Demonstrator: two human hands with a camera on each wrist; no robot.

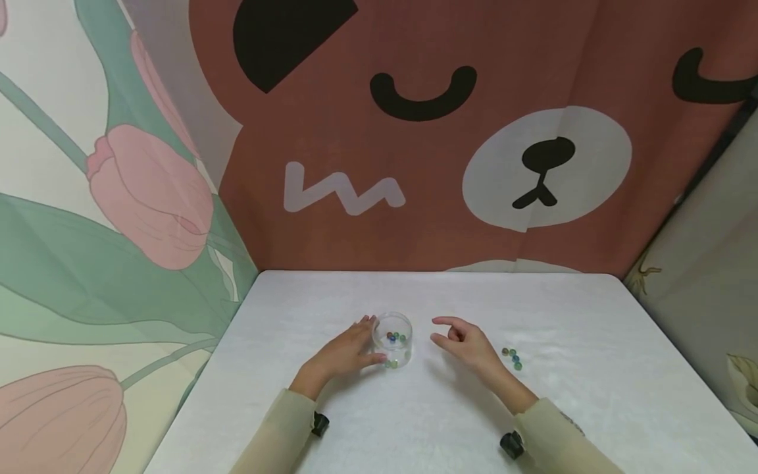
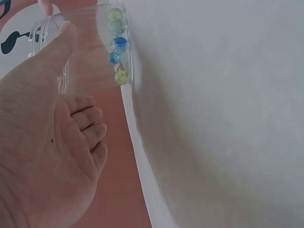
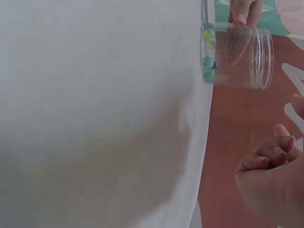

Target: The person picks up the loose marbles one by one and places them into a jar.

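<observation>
A clear round jar [image 1: 408, 342] stands on the white table with several glass marbles [image 2: 119, 45] at its bottom, in blue, green and yellow. My left hand [image 1: 349, 349] holds the jar from the left, thumb at the near side and fingers along the far side. To the right of the jar, my right hand [image 1: 469, 345] hovers above the table. Its thumb and index finger reach toward the jar with a gap between them, and its other fingers are bent in. Nothing shows between them. The jar's screw-threaded mouth [image 3: 262, 57] has no lid on it.
Several loose marbles [image 1: 514, 359] lie on the white table [image 1: 592, 368] to the right of my right hand. Behind the table hangs a brown cloth [image 1: 355, 243] with a bear print. A tulip-patterned cloth [image 1: 154, 197] covers the left side.
</observation>
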